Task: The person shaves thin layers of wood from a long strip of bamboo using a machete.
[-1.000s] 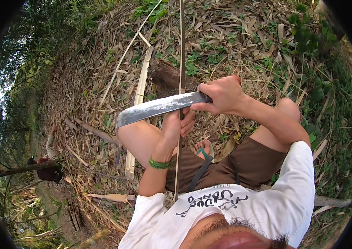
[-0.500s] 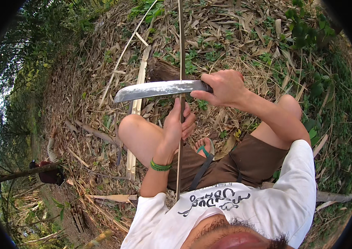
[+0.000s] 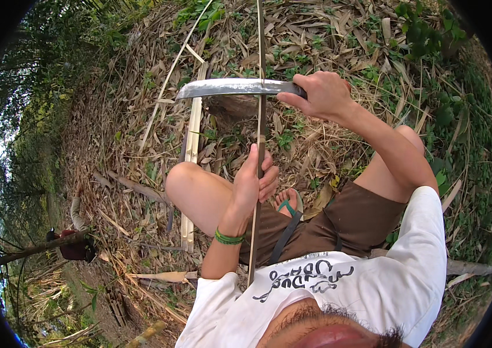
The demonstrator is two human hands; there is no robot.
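Observation:
My left hand point(image 3: 253, 182) is wrapped round a long, thin bamboo strip point(image 3: 262, 130), its thumb pointing along it. The strip runs from my shirt, between my knees, out past the far edge of view. My right hand point(image 3: 322, 95) grips the handle of a machete point(image 3: 220, 88), most of the handle hidden by the fingers. The machete's long grey blade lies crosswise against the strip, beyond my left hand, with its tip toward the left. Whether the edge bites into the strip I cannot tell.
A short piece of log point(image 3: 231, 110) lies on the leaf litter under the blade. Pale split bamboo lengths point(image 3: 194, 127) lie beside my left knee. My sandalled foot point(image 3: 286, 203) is between my legs. Far left, another person point(image 3: 77, 248) is partly behind a branch point(image 3: 31, 250).
My right hand has moved the machete away from me along the strip, widening the gap to my left hand. The strip's far end and my left hand have shifted slightly right.

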